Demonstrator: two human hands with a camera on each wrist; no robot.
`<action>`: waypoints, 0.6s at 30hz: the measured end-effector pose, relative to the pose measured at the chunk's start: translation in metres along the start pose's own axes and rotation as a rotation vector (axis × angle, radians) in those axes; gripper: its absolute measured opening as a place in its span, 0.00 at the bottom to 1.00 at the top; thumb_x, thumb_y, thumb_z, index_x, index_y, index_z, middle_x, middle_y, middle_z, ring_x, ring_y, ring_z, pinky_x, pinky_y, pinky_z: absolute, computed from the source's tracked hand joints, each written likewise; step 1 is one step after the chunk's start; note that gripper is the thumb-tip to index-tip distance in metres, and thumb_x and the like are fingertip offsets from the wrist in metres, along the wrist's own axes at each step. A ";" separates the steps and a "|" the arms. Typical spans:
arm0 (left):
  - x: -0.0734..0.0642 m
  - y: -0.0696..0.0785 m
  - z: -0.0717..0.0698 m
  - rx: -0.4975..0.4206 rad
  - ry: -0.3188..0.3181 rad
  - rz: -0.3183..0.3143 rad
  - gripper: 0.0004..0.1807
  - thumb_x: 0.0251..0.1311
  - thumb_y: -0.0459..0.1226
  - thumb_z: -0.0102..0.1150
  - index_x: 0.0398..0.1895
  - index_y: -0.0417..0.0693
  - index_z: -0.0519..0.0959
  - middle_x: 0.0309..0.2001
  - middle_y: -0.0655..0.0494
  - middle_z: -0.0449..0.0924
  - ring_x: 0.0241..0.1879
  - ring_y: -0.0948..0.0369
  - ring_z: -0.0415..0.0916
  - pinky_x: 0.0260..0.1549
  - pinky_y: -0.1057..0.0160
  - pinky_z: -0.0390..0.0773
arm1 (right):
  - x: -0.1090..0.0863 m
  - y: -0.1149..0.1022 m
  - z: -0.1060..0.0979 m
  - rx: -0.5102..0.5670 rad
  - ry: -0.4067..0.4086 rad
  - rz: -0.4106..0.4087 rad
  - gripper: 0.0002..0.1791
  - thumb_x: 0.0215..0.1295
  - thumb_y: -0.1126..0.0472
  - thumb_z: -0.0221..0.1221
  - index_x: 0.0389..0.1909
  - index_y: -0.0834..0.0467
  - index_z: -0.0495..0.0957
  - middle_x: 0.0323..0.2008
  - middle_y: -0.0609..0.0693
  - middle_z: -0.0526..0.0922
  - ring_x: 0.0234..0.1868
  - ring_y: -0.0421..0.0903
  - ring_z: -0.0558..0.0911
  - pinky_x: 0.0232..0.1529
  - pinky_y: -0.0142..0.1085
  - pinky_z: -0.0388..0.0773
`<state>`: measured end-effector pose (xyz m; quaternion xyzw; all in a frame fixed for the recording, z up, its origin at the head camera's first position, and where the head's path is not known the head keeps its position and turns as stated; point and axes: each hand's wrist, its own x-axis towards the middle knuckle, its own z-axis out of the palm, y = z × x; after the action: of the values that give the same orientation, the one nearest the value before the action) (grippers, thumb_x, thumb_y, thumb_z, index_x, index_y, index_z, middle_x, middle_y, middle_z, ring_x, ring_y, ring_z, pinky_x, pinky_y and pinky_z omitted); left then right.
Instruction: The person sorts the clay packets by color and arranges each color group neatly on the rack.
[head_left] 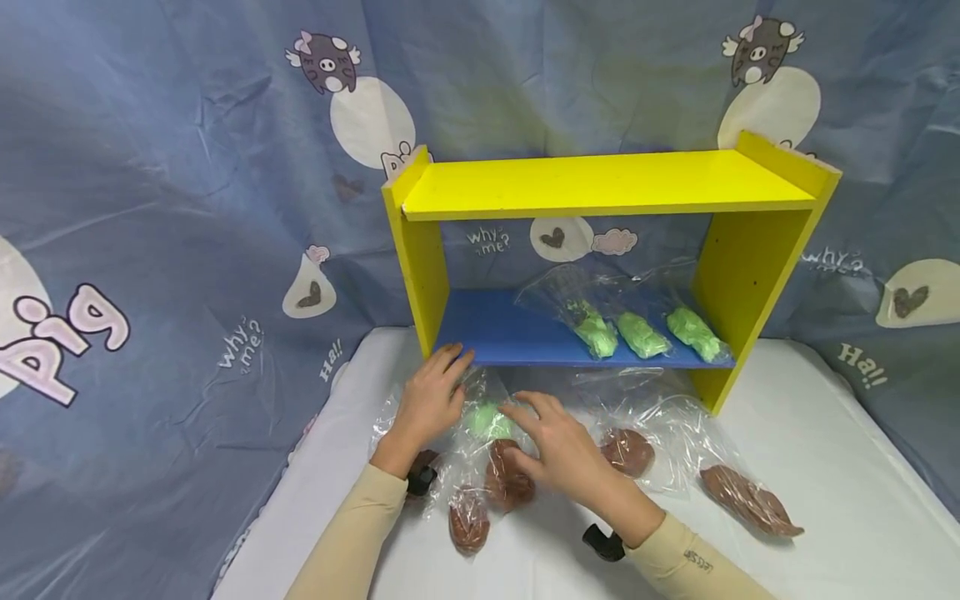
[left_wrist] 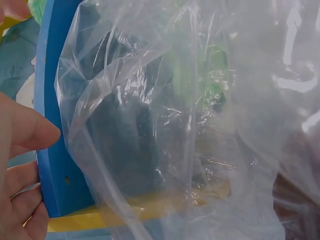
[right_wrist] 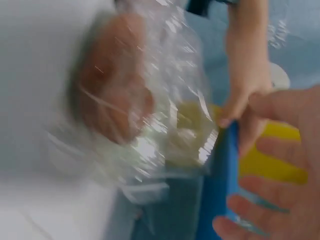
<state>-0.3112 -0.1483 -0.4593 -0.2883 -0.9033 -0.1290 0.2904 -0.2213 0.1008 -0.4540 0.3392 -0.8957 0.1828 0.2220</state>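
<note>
At the left front of the yellow-and-blue rack, my left hand grips the edge of the blue shelf board, thumb underneath and fingers over the top. A clear plastic bag hangs close beside that hand in the left wrist view. My right hand is held with fingers spread and loosely bent, nothing between them. Below it lie a bagged brown lump and a bagged light-green clump. Blur softens the right wrist view, where a bagged brown lump shows beside the hand.
Three bagged green clumps lie on the right part of the blue board. More bagged brown lumps rest on the white tabletop. The yellow top shelf spans above, and a printed blue curtain hangs behind.
</note>
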 end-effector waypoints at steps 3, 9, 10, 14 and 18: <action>0.000 0.001 0.000 0.003 0.008 0.000 0.33 0.59 0.32 0.65 0.70 0.49 0.73 0.69 0.46 0.70 0.69 0.49 0.65 0.55 0.44 0.78 | -0.010 -0.003 0.017 0.024 -0.122 -0.086 0.37 0.60 0.45 0.70 0.70 0.48 0.72 0.65 0.57 0.72 0.65 0.54 0.72 0.55 0.50 0.80; 0.000 0.003 0.001 -0.002 0.017 0.006 0.31 0.59 0.32 0.62 0.69 0.48 0.74 0.68 0.45 0.70 0.69 0.48 0.65 0.58 0.45 0.76 | -0.031 -0.004 0.042 0.024 -0.285 -0.154 0.41 0.55 0.44 0.73 0.69 0.51 0.73 0.67 0.57 0.70 0.65 0.55 0.73 0.52 0.49 0.81; 0.000 0.003 0.001 -0.004 0.015 0.006 0.31 0.59 0.32 0.61 0.70 0.48 0.74 0.68 0.45 0.70 0.69 0.48 0.65 0.58 0.45 0.76 | -0.033 -0.004 0.044 0.021 -0.290 -0.150 0.41 0.54 0.44 0.74 0.68 0.51 0.73 0.67 0.57 0.70 0.64 0.55 0.73 0.50 0.49 0.82; 0.000 0.002 0.000 -0.009 0.012 0.002 0.32 0.59 0.32 0.62 0.70 0.49 0.73 0.69 0.45 0.70 0.69 0.48 0.65 0.55 0.44 0.78 | -0.037 -0.004 0.048 0.003 -0.260 -0.144 0.34 0.51 0.50 0.76 0.61 0.51 0.79 0.63 0.54 0.75 0.59 0.54 0.78 0.48 0.46 0.84; 0.001 0.002 -0.001 -0.007 -0.004 -0.012 0.33 0.59 0.32 0.63 0.70 0.50 0.73 0.69 0.46 0.70 0.70 0.49 0.65 0.51 0.44 0.80 | -0.034 -0.002 0.048 -0.010 -0.195 -0.180 0.25 0.50 0.59 0.75 0.52 0.51 0.85 0.55 0.51 0.82 0.49 0.51 0.83 0.44 0.44 0.84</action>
<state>-0.3100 -0.1473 -0.4578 -0.2842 -0.9052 -0.1332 0.2866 -0.2101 0.0939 -0.5115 0.4331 -0.8799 0.1240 0.1510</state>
